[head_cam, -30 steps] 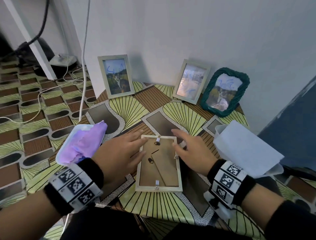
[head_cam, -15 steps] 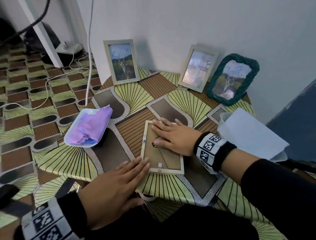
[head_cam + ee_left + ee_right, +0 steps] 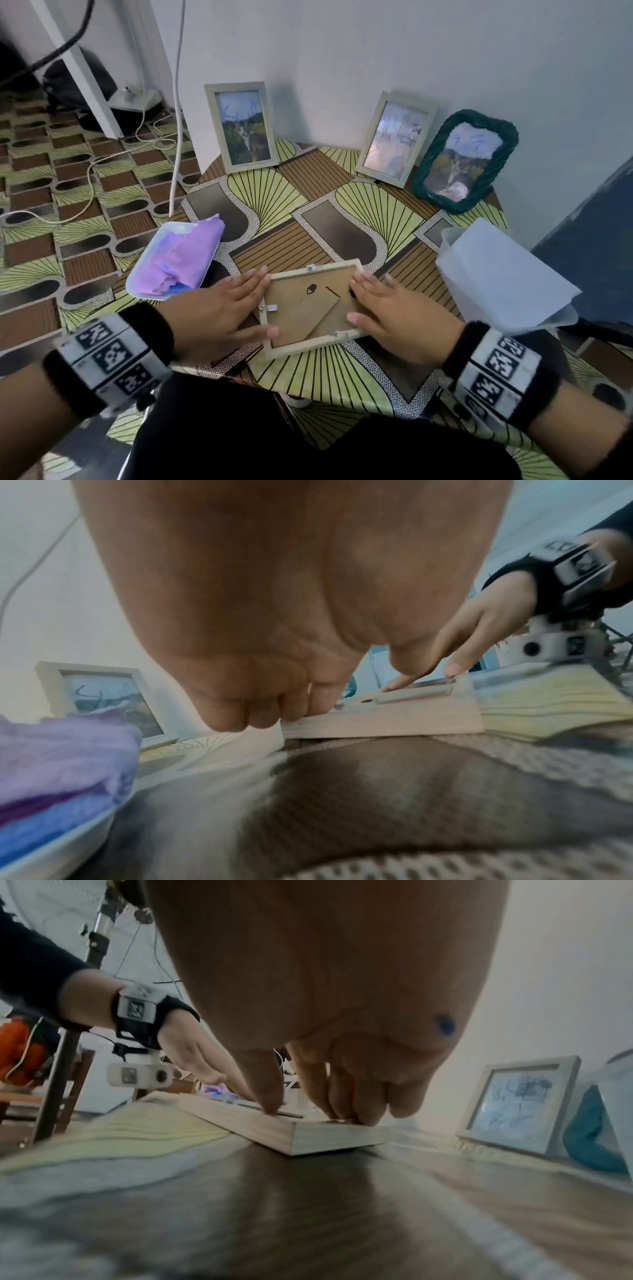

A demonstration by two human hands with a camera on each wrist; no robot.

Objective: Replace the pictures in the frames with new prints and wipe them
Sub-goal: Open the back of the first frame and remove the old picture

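A light wooden picture frame lies face down near the table's front edge, its brown backing board and metal clips showing. My left hand lies flat against the frame's left edge, fingers straight and thumb at the near left corner. My right hand rests on the right side of the backing, fingertips pressing down on the frame. Three more frames lean on the wall: a pale one, a second pale one and a green woven one. White sheets sit in a container at the right.
A purple cloth lies in a white tray that overhangs the table's left edge. The table is small and stands against the wall. Cables trail over the patterned floor at the left.
The face-down frame has turned from upright to lying crosswise. My left hand came up from the table's front edge to the frame's left side, and my right hand shifted to its right side.
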